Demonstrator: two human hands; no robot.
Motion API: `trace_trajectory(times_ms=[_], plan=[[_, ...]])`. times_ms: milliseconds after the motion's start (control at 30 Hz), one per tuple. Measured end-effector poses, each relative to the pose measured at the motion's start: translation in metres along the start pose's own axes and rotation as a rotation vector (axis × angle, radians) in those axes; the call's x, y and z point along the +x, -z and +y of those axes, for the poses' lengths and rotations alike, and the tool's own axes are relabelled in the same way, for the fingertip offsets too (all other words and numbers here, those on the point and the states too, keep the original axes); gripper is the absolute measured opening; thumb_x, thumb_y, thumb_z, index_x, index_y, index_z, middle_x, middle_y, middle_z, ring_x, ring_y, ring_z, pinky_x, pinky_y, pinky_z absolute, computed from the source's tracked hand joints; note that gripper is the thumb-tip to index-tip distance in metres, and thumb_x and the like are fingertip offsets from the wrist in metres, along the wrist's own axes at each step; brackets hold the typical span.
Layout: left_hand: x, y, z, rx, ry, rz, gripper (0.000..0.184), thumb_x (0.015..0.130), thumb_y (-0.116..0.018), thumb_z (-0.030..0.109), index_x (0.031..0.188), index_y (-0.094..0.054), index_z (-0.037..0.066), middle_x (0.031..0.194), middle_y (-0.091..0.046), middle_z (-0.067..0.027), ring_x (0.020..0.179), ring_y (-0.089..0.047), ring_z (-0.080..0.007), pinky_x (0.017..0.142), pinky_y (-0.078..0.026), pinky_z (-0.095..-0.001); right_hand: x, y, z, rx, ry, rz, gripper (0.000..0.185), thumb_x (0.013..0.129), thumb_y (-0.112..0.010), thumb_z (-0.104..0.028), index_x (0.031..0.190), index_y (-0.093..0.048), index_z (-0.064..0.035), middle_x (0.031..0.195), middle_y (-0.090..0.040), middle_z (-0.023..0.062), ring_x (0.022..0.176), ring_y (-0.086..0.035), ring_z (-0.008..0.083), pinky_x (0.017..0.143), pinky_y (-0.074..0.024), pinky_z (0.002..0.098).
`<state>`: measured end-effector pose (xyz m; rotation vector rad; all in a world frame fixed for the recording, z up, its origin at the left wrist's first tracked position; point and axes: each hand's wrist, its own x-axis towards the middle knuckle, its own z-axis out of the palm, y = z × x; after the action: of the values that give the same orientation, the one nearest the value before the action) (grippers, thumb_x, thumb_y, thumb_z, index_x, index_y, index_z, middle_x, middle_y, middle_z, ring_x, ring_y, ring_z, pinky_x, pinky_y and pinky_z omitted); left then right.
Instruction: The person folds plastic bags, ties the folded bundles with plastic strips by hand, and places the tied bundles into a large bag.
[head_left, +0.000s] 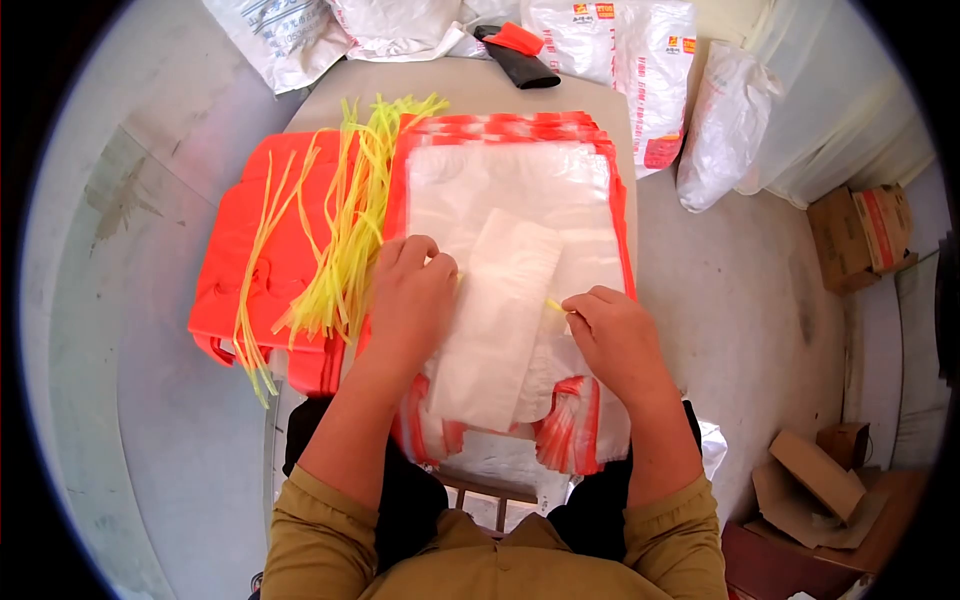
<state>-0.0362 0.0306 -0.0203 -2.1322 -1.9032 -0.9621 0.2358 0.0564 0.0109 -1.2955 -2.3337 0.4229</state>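
Note:
A folded whitish sheet [490, 330] lies slanted on a stack of clear plastic bags with red edges [510, 175]. At its left edge is my left hand [415, 290], fingers curled in a pinch, with a bit of yellow at the fingertips. My right hand [610, 325], to the right of the sheet, pinches the end of a yellow strip [554, 304]. The strip's middle cannot be seen and may run under the sheet. Left of my left hand, a bundle of yellow strips [365, 210] lies across folded red bags [235, 270].
The bags rest on a beige table [400, 78]. At its far edge lies a black and red item [520, 55] beside white printed sacks [650, 80]. A white plastic bundle [725, 125] stands right of them. Cardboard boxes [860, 235] and opened cardboard [815, 490] are at the right.

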Motion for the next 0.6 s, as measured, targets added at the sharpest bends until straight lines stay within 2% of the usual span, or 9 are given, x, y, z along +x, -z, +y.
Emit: trace_trajectory(times_ms=[100,200,400,500,600], plan=[[0.001,-0.003,-0.007,0.019,-0.072,0.051,0.017,0.083,-0.073,0.006,0.100,-0.073,0.006,0.105,-0.070,-0.0108,0.108,-0.062,-0.0339,0.094,-0.050,-0.0437,0.000,0.002,-0.004,0.000,-0.044,-0.037,0.015,0.096,-0.066,-0.010,0.105,-0.076,-0.0040,0.101,-0.074,0.0111,0.089,-0.070,0.0338,0.081,-0.0568,0.0420],[-0.002,0.013,0.002,-0.028,-0.025,-0.047,0.021,0.085,-0.076,0.009,0.106,-0.073,0.006,0.104,-0.071,-0.0123,0.107,-0.065,-0.0345,0.092,-0.051,-0.0442,-0.002,0.000,-0.002,0.024,-0.074,-0.034,0.017,0.097,-0.066,-0.013,0.110,-0.075,-0.0047,0.106,-0.075,0.0122,0.089,-0.071,0.0341,0.082,-0.0571,0.0419],[-0.022,0.035,0.026,-0.275,0.121,-0.244,0.039,0.088,-0.080,0.010,0.126,-0.071,0.005,0.123,-0.069,-0.0145,0.093,-0.070,-0.0304,0.082,-0.058,-0.0398,0.008,-0.002,-0.007,0.299,-0.201,-0.062,0.029,0.100,-0.066,-0.018,0.126,-0.071,-0.0062,0.109,-0.077,0.0102,0.086,-0.070,0.0293,0.085,-0.0559,0.0395],[-0.026,0.034,0.028,-0.310,0.133,-0.256,0.044,0.088,-0.080,0.009,0.130,-0.070,0.007,0.130,-0.067,-0.0141,0.088,-0.070,-0.0266,0.079,-0.059,-0.0371,0.016,-0.011,-0.007,0.436,-0.233,-0.115,0.033,0.099,-0.064,-0.018,0.130,-0.068,-0.0085,0.111,-0.074,0.0156,0.102,-0.070,0.0356,0.092,-0.0551,0.0442],[-0.024,0.033,0.028,-0.423,0.219,-0.254,0.043,0.087,-0.080,0.007,0.129,-0.071,0.006,0.131,-0.067,-0.0142,0.090,-0.069,-0.0252,0.080,-0.058,-0.0358,0.021,-0.021,-0.005,0.378,-0.187,-0.127,0.037,0.101,-0.065,-0.019,0.135,-0.068,-0.0059,0.120,-0.074,0.0150,0.089,-0.067,0.0260,0.087,-0.0547,0.0375]])
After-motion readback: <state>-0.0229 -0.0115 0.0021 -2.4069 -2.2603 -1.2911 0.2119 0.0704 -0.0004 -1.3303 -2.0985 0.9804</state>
